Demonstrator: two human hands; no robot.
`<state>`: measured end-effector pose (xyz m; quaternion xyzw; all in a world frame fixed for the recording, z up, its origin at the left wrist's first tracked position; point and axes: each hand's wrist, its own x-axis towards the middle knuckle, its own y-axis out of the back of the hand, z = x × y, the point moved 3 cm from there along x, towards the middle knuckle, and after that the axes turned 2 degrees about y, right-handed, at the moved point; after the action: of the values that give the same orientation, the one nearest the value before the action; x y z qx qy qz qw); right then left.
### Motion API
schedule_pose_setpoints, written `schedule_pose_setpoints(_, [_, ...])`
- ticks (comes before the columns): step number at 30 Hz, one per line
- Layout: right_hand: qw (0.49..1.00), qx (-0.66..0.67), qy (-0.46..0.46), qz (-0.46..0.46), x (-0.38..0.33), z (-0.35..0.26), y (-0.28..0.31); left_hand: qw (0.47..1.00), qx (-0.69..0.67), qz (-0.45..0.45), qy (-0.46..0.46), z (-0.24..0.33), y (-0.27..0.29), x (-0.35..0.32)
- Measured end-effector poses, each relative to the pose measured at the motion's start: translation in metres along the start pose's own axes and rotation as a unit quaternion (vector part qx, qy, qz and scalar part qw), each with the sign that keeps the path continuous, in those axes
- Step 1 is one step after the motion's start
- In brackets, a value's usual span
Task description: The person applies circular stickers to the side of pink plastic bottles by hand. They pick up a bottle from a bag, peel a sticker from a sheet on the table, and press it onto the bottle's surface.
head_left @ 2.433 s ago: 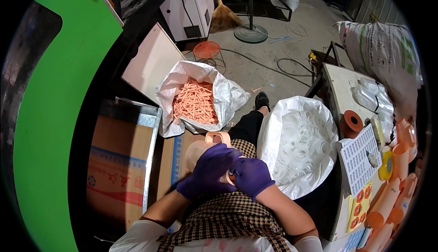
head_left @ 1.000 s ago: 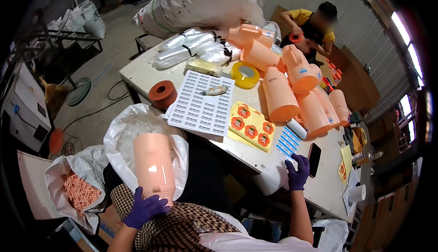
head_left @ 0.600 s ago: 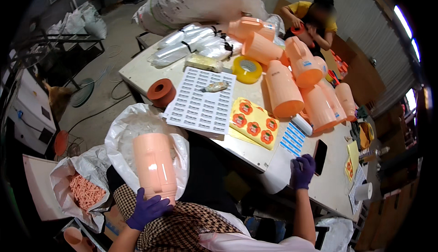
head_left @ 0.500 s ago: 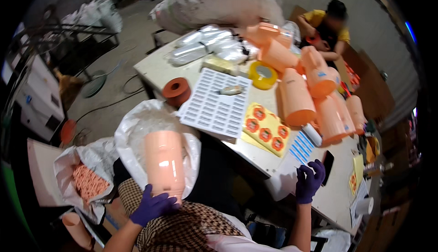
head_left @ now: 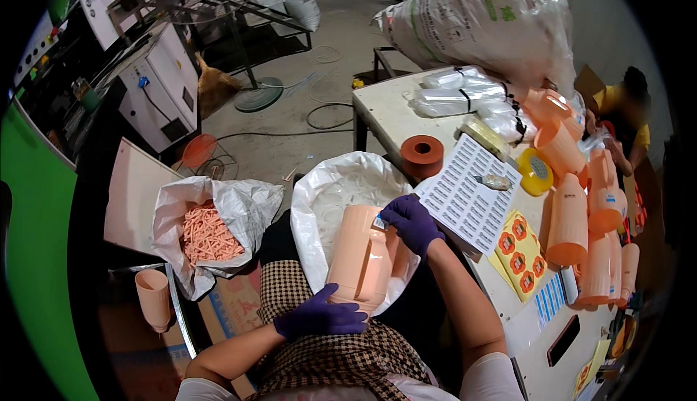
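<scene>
A peach plastic jug body (head_left: 353,256) with a side handle lies tilted over my lap, its wide end pointing away from me. My left hand (head_left: 323,317), in a purple glove, is wrapped round the narrower near end. At the far right of the jug, my gloved right hand (head_left: 412,225) has its fingers bent against the wall, pinching or pressing a small blue-and-white sticker (head_left: 379,221) there. Behind the jug, an open white sack (head_left: 312,205) holds clear plastic pieces. The blue-striped sticker sheet (head_left: 550,301) lies on the table to the right.
On the white table (head_left: 385,103) are several peach jug bodies (head_left: 568,219), a brown tape roll (head_left: 422,155), a label sheet (head_left: 465,190), round orange stickers (head_left: 517,261) and a phone (head_left: 563,341). At left stands a sack of peach pieces (head_left: 210,235). A co-worker (head_left: 624,125) sits far right.
My right hand has come from above the table's sticker sheet to the jug, bringing a small sticker. The jug has turned so its handle shows. The head view has swung left.
</scene>
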<state>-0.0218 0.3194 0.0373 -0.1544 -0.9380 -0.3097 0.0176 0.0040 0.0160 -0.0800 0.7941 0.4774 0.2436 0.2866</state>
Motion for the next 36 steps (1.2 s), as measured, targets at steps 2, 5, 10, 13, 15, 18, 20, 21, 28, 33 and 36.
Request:
schedule_pose_setpoints(2, [0.994, 0.047, -0.089, -0.039, 0.005, 0.0, -0.002, 0.983, -0.18, 0.024, 0.037, -0.021, 0.017, 0.003])
schedule_pose_setpoints(5, [0.99, 0.055, -0.118, -0.055, 0.011, -0.008, -0.004, 0.964, -0.25, 0.054, 0.069, -0.03, 0.024, 0.002])
schedule_pose_setpoints(10, [0.995, -0.085, 0.021, -0.036, 0.014, 0.003, -0.009, 0.923, -0.338, 0.137, 0.124, -0.049, 0.037, 0.005])
schedule_pose_setpoints(13, [0.999, -0.025, -0.035, 0.004, 0.007, -0.005, -0.02, 0.932, -0.324, 0.113, 0.116, -0.048, 0.038, 0.003])
schedule_pose_setpoints(15, [0.996, 0.022, -0.078, -0.048, 0.01, -0.013, -0.015, 0.982, -0.166, 0.055, 0.072, -0.04, 0.032, -0.002])
schedule_pose_setpoints(18, [0.975, 0.158, -0.123, -0.093, 0.025, -0.023, -0.013, 0.794, -0.446, 0.16, 0.381, -0.056, 0.058, -0.041])
schedule_pose_setpoints(20, [0.966, 0.206, -0.102, -0.115, 0.03, -0.051, -0.022, 0.66, -0.444, 0.173, 0.581, -0.076, 0.081, -0.086])
schedule_pose_setpoints(21, [0.949, 0.247, -0.151, -0.125, 0.018, -0.055, -0.025, 0.616, -0.435, 0.152, 0.638, -0.087, 0.089, -0.106])
schedule_pose_setpoints(28, [0.825, 0.259, -0.211, -0.457, -0.102, -0.095, -0.084, 0.411, -0.621, 0.241, 0.623, -0.214, 0.108, -0.101])
schedule_pose_setpoints(33, [0.999, 0.026, -0.03, -0.026, -0.093, -0.066, 0.044, 0.579, -0.615, 0.096, 0.527, -0.244, 0.075, -0.054])
schedule_pose_setpoints(36, [0.944, -0.258, 0.077, 0.189, -0.054, -0.022, 0.144, 0.604, -0.619, 0.112, 0.489, -0.261, 0.056, -0.045])
